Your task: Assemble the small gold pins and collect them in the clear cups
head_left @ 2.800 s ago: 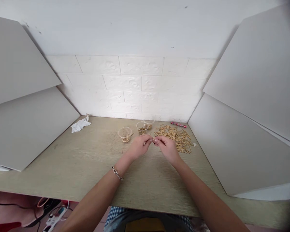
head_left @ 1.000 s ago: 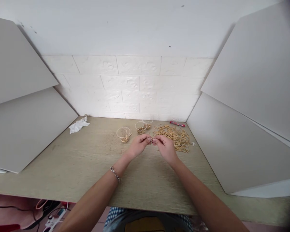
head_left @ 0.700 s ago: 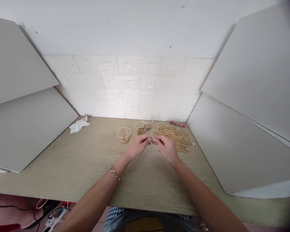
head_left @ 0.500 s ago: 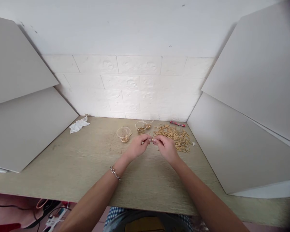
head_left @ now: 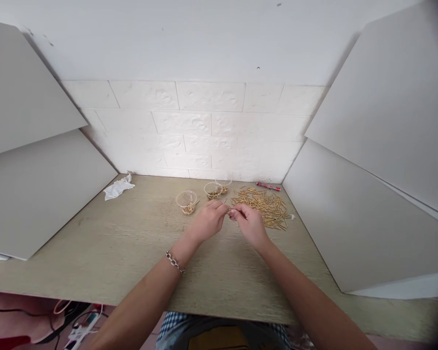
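Clear cup [head_left: 186,199] with gold bits [head_left: 188,210] on table [head_left: 131,243]. Left hand [head_left: 209,218]: fingers curled inward, tips hidden; cannot tell grip. Between hands: small gold piece [head_left: 229,210], pinched by right hand [head_left: 250,224], thumb against forefinger. Probably light, stiff, smooth enough to slip; best pinched near ends. Farther right: pile of gold pins [head_left: 264,206], slim, likely rigid.

Tabletop [head_left: 131,243]: white crumpled tissue [head_left: 119,188] at far left; clear cups [head_left: 186,207] at far centre; gold-coloured rods [head_left: 263,206], red tube [head_left: 268,186] at far right.
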The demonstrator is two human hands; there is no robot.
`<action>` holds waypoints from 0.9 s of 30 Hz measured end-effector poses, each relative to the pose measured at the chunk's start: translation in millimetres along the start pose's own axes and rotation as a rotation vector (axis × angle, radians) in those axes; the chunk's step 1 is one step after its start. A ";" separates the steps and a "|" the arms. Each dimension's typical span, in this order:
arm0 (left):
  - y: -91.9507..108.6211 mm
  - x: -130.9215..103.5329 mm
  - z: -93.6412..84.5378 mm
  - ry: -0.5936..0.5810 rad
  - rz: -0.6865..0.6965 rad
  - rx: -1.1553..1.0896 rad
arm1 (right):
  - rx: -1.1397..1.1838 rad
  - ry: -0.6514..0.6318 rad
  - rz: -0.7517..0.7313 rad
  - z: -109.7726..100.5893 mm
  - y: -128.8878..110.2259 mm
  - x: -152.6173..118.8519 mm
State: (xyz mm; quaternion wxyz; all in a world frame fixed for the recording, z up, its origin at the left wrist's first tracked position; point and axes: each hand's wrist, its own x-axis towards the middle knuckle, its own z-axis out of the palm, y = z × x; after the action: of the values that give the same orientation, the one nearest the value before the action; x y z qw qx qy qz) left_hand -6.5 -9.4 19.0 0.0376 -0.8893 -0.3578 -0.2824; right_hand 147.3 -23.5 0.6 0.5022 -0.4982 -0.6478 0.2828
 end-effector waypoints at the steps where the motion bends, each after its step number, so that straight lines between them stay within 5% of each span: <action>1: 0.8 0.1 -0.5 -0.004 0.008 0.029 | -0.029 -0.004 -0.022 -0.2 0.5 -0.2; 15: 3.9 -1.1 1.8 -0.044 0.052 0.162 | -0.415 -0.039 -0.312 -2.8 10.1 -0.1; 27: 0.5 0.1 7.0 0.116 -0.165 -0.301 | 0.023 0.055 -0.101 -0.9 -3.3 -1.1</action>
State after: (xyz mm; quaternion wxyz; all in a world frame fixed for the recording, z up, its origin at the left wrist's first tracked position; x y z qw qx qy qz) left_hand -2.8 -7.8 13.3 -0.0986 -0.8348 -0.3805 -0.3856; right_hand 147.0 -25.7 3.3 0.5392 -0.4667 -0.6547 0.2507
